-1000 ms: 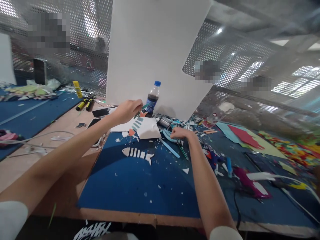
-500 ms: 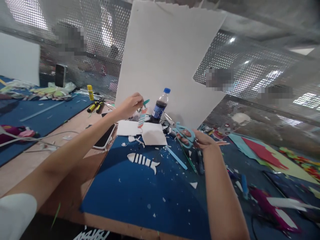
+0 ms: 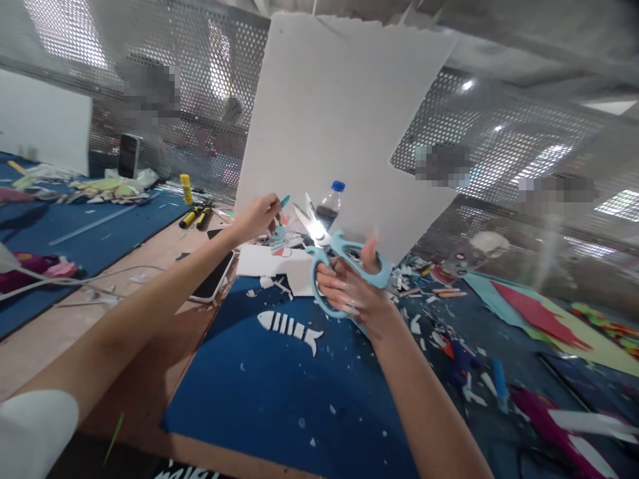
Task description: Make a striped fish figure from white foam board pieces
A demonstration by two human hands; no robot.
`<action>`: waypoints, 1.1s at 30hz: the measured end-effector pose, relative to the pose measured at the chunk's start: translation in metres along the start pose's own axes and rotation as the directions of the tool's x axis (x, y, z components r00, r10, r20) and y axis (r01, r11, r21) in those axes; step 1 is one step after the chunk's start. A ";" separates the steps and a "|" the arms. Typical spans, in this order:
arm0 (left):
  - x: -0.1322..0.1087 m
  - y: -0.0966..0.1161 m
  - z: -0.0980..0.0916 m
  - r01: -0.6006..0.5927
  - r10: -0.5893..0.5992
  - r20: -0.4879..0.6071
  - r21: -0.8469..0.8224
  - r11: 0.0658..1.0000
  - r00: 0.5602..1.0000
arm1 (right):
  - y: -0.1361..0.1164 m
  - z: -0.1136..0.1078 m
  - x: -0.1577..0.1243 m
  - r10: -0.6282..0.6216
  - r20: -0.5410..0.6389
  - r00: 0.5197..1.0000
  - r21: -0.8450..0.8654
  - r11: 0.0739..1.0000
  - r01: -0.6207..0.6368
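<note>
My left hand [image 3: 259,216] is closed in a pinch on a small teal piece [image 3: 284,201], its tip sticking out past the fingers. Just below the fingers shows an orange and pale striped piece [image 3: 278,241]; whether it joins the teal one I cannot tell. My right hand [image 3: 357,293], slightly blurred, grips light blue-handled scissors [image 3: 319,234] whose blades are spread and point up and left. Beneath the hands, a white fish shape with a body of separate slats [image 3: 289,326] lies on the blue mat [image 3: 279,399]. White sheets [image 3: 259,261] lie behind it, partly covered by my right hand.
A bottle of dark drink [image 3: 332,203] stands before an upright white board [image 3: 344,113]. Left are a phone [image 3: 214,279], yellow-black tools [image 3: 197,216] and a glue stick [image 3: 186,189]. Scraps, coloured sheets [image 3: 534,313] and a magenta tool [image 3: 554,426] lie on the right.
My right hand has swung left and up with the scissors, from beside the scraps to in front of the bottle; the blades now show apart. My left hand has barely moved.
</note>
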State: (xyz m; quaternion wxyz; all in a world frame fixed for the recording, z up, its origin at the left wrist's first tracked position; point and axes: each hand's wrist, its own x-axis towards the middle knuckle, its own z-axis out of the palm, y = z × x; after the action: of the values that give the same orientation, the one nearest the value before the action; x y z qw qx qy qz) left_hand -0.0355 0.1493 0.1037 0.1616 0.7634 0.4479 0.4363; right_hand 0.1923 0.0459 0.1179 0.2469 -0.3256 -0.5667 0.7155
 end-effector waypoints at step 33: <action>-0.012 0.001 0.022 -0.027 0.050 -0.035 0.497 0.867 0.998 | 0.012 0.015 0.012 0.133 -0.149 0.980 0.100 0.988 -0.119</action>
State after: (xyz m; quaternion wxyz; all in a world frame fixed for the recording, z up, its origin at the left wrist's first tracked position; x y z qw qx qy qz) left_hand -0.0191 0.1422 0.0860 -0.0591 0.7778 0.5333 0.3274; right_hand 0.1736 0.0423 0.1066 0.2588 -0.4040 -0.4910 0.7271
